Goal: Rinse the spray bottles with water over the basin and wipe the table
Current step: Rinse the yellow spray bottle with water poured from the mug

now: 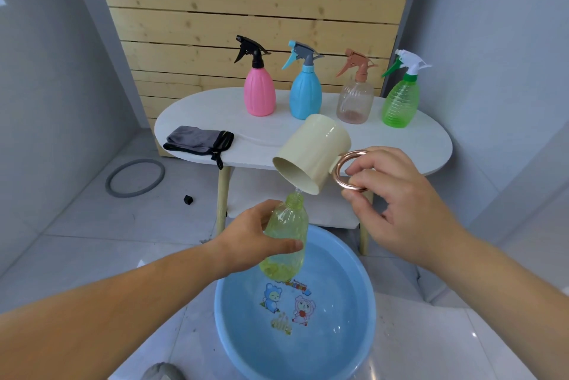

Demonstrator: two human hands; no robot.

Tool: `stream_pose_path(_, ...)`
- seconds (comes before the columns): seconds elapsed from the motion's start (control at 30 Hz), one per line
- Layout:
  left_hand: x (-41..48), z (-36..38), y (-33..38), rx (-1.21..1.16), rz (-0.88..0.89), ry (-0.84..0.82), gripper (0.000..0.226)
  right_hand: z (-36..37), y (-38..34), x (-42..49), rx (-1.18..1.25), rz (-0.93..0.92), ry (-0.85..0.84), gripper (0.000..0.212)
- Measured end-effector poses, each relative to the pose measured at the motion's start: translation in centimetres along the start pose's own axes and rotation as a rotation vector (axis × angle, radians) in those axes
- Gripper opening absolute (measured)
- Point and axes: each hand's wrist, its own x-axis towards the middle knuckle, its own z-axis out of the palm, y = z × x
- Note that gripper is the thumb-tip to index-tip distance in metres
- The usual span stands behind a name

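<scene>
My left hand (249, 239) grips a yellow-green clear bottle (288, 235) with no spray head, held upright over the blue basin (234, 330). My right hand (391, 195) pinches the copper ring handle of a cream cup (311, 153), tipped so its mouth points down-left. A thin stream of water runs from the cup's lip into the bottle's neck. Some water sits in the bottle's bottom. On the white oval table (431, 145) stand several spray bottles in a row: pink (259, 93), blue (305, 93), clear brown (355, 99) and green (400, 102). A grey cloth (197, 141) lies folded at the table's left end.
The basin holds water and shows cartoon stickers on its bottom. A grey ring (135, 178) and a small black cube (188, 199) lie on the tiled floor at left. A wooden slat panel (246, 4) stands behind the table, whose lower shelf (255, 195) is white.
</scene>
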Motion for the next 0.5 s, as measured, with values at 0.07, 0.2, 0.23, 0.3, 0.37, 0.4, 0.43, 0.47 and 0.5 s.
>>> stream_pose_path(0.07, 0.0, -0.1, 0.1, -0.01, -0.001, 0.003, 0.06, 0.1, 0.0, 0.0, -0.005, -0.019, -0.016, 0.02)
stream_pose_path(0.2, 0.0, -0.3, 0.1, -0.021, -0.011, 0.016, 0.058, 0.4, -0.9, -0.1, 0.103, 0.175, -0.013, 0.016)
stream_pose_path(0.23, 0.0, -0.4, 0.1, -0.03, -0.013, 0.022, 0.057, 0.5, -1.3, -0.1, 0.188, 0.315, -0.012, 0.018)
stream_pose_path(0.3, -0.1, -0.5, 0.1, -0.053, -0.013, 0.034, 0.056, 0.7, -1.6, -0.4, 0.339, 0.596, -0.018, 0.023)
stream_pose_path(0.37, -0.1, -0.6, 0.2, -0.088, -0.025, 0.04, 0.06, 1.2, -1.3, -0.6, 0.413, 0.785, -0.013, 0.029)
stream_pose_path(0.4, -0.1, -0.7, 0.1, -0.107, -0.033, 0.042, 0.064, 1.5, -1.0, -0.8, 0.464, 0.869, -0.003, 0.032)
stream_pose_path(0.43, 0.0, -0.8, 0.1, -0.121, -0.043, 0.048, 0.067, 2.0, -0.8, -1.1, 0.527, 0.955, 0.004, 0.035)
stream_pose_path(0.47, 0.0, -1.0, 0.0, -0.129, -0.048, 0.055, 0.067, 2.5, -0.5, -1.4, 0.584, 1.037, -0.001, 0.036)
stream_pose_path(0.5, 0.0, -1.1, 0.0, -0.129, -0.048, 0.058, 0.064, 3.2, -0.3, -1.8, 0.627, 1.108, -0.019, 0.037)
